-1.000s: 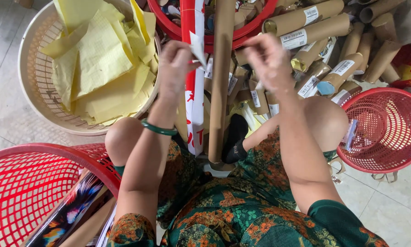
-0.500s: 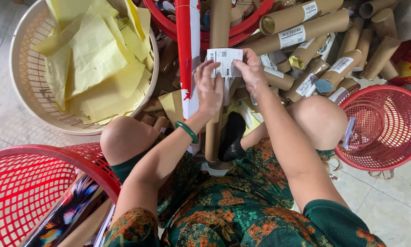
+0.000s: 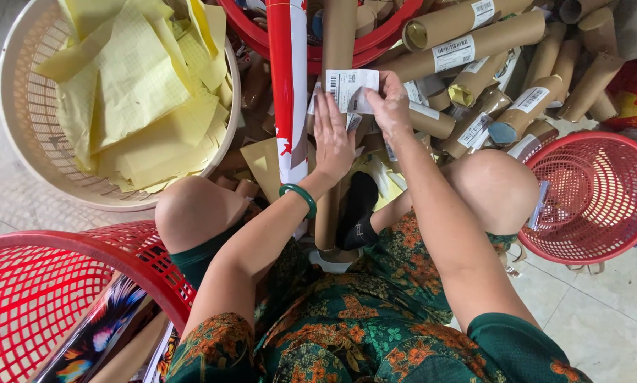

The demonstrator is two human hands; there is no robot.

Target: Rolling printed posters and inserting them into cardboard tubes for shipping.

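A white paper label [image 3: 349,90] lies against a long brown cardboard tube [image 3: 330,213] that stands between my knees. My right hand [image 3: 391,104] pinches the label's right edge. My left hand [image 3: 333,138] lies flat with fingers spread on the tube, just below the label, a green bangle on its wrist. A red and white rolled tube [image 3: 288,92] stands just left of the brown one.
A cream basket [image 3: 20,159] of yellow paper sheets sits at upper left. Red mesh baskets stand at lower left [image 3: 27,284], at right [image 3: 595,198] and at the top [image 3: 375,46]. Several labelled cardboard tubes [image 3: 474,50] are piled at upper right. Tiled floor lies below.
My hands came down from the tube tops with the label between them. The left hand now lies flat under the label while the right keeps its edge.
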